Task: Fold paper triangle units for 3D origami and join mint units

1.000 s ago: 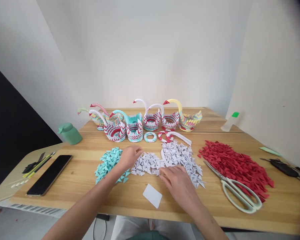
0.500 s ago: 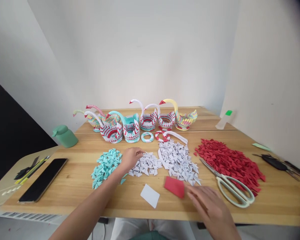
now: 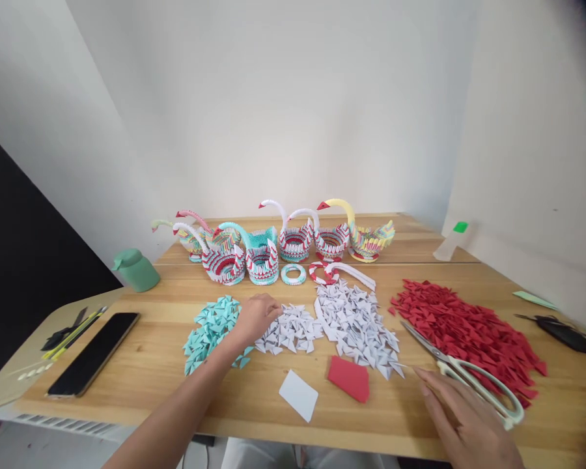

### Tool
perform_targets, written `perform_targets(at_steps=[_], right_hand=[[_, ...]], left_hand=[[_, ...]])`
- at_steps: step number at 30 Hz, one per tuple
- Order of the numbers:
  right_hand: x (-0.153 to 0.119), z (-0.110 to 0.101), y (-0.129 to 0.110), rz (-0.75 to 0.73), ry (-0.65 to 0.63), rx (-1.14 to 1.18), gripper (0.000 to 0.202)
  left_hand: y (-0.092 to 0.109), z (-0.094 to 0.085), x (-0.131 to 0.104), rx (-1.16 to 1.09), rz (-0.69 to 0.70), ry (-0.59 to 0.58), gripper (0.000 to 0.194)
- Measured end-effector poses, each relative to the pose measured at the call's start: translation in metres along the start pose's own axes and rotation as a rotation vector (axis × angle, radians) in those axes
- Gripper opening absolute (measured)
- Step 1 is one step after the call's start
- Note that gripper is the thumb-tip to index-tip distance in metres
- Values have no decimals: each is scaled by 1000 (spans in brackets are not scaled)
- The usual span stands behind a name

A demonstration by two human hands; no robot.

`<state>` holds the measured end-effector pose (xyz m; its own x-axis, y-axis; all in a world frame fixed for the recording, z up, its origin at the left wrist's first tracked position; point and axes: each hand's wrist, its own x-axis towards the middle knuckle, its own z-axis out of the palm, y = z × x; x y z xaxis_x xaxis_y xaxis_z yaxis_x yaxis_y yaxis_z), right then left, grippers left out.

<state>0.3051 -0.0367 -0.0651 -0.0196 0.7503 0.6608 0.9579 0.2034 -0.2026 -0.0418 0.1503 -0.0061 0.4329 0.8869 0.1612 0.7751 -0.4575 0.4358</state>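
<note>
My left hand (image 3: pixel 258 318) rests at the left edge of the small heap of white folded paper triangles (image 3: pixel 293 331), fingers loosely bent; the fingertips are partly hidden. Just left of it lies a heap of turquoise paper triangles (image 3: pixel 209 332). Low at the right, my right hand (image 3: pixel 466 417) has its fingers stretched out beside the scissors (image 3: pixel 439 356), partly covering the view of their pale handles. A thin pale sliver shows by its fingertips, too small to name. Between my hands lie a white paper rectangle (image 3: pixel 299 395) and a red paper piece (image 3: pixel 349 378).
Several paper swans (image 3: pixel 264 260) stand at the back, with a turquoise-and-white ring (image 3: pixel 293 274) and a red-and-white ring (image 3: pixel 318 272) before them. A larger white heap (image 3: pixel 359 322) and a red heap (image 3: pixel 469 332) lie right. A phone (image 3: pixel 95 355) and green container (image 3: pixel 137 270) are left.
My right hand has moved right, away from the red paper piece and over toward the scissors' handles. My left hand stays by the small white heap. The view has shifted slightly.
</note>
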Motion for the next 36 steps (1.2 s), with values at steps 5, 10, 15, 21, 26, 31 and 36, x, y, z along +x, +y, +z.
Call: perform_targets(at_steps=[5, 10, 15, 21, 26, 31, 36], right_hand=[[2, 5, -9, -13, -24, 37, 31], [1, 8, -17, -32, -34, 83, 28], [-1, 12, -27, -69, -50, 96, 27], [3, 10, -31, -87, -22, 125, 26], [23, 10, -58, 63, -46, 291, 25], [71, 7, -117, 216, -219, 669, 24], [99, 9, -152, 196, -247, 906, 22]], left_hand=[[8, -2, -3, 68, 1, -22, 18], [15, 1, -4, 123, -18, -34, 16], [14, 10, 3, 91, -54, -49, 11], [5, 1, 11, -81, -72, -9, 11], [20, -20, -11, -316, -93, 63, 21], [60, -19, -42, -1013, -119, -87, 31], [83, -5, -61, -1355, -146, -149, 31]])
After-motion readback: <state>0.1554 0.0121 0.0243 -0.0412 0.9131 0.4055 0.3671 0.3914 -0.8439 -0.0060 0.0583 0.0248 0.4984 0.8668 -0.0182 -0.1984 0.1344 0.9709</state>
